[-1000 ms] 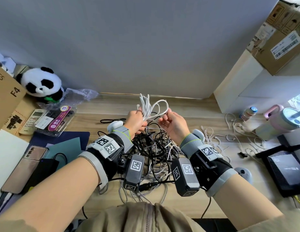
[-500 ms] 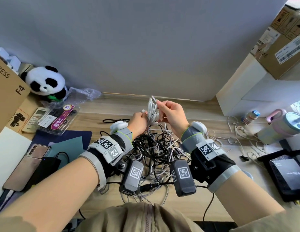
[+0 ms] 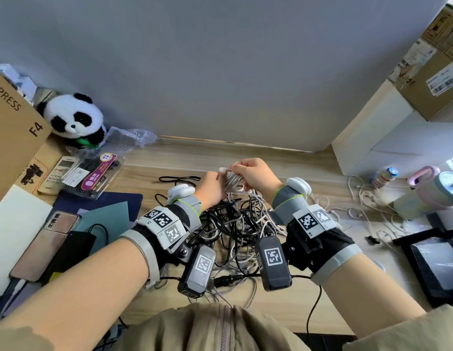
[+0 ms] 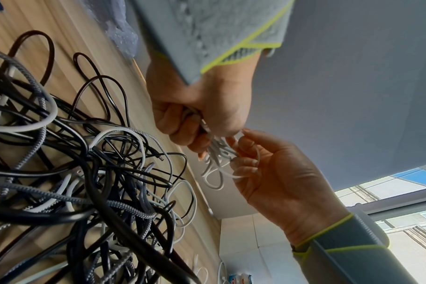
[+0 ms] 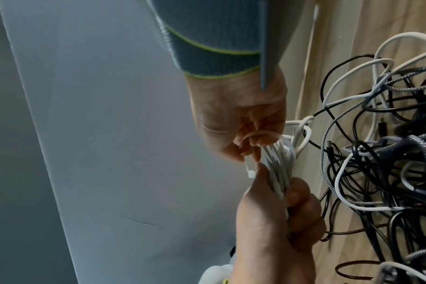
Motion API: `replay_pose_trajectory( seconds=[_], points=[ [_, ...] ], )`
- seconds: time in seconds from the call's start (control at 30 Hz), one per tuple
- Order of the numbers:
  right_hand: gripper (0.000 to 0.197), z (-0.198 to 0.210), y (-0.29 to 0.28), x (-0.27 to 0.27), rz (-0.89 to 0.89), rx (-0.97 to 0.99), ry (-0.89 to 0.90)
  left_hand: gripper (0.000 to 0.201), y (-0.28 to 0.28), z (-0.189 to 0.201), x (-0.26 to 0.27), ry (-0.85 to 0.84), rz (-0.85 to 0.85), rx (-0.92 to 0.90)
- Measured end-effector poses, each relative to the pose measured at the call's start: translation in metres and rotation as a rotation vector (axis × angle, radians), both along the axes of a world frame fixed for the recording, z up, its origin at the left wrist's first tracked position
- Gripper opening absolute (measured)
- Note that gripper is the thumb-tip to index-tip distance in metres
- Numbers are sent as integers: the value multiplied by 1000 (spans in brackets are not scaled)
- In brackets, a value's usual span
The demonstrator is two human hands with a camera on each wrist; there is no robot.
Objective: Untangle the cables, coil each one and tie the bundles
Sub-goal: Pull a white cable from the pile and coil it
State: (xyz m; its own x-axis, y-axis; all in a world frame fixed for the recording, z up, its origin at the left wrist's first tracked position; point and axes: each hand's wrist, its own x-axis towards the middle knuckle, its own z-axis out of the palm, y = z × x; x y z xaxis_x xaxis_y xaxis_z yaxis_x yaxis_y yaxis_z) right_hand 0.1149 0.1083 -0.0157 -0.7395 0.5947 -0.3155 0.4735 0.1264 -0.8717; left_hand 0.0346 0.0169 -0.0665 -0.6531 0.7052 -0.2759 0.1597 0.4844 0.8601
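White cable coil (image 5: 279, 173) sits bunched between your hands, held up just above the tangled cable pile (image 3: 235, 231) on the wooden worktop (image 3: 154, 173). Your left hand (image 3: 211, 186) has its fingers curled tight round the bundled strands. Your right hand (image 3: 255, 174) pinches a white zip tie (image 5: 255, 134) that loops round the upper end of the coil, its small locking head (image 5: 324, 174) poking out between both thumbs. Black, white and braided grey cables remain knotted together below.

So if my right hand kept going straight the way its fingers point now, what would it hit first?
Most likely the left hand, which grips the white cable bundle directly ahead of the right hand; the fingertips nearly meet already, though depth is unclear.
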Motion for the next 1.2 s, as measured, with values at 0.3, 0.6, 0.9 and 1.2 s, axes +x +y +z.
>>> replay_pose_trajectory(
  seconds=[0.3,0.6,0.9,1.2],
  points=[
    [22,-6,-4,-1,-40,-36,-7,55,-7,1,0,-11,-12,-41],
    [20,-13,-9,-4,-30,44,-67,38,-14,7,4,73,-108,-102],
    [25,-12,1,4,194,425,-177,28,-21,6,0,61,-306,-190],
    [13,4,13,17,335,40,-218,30,-27,17,12,69,-527,-248]
  ],
)
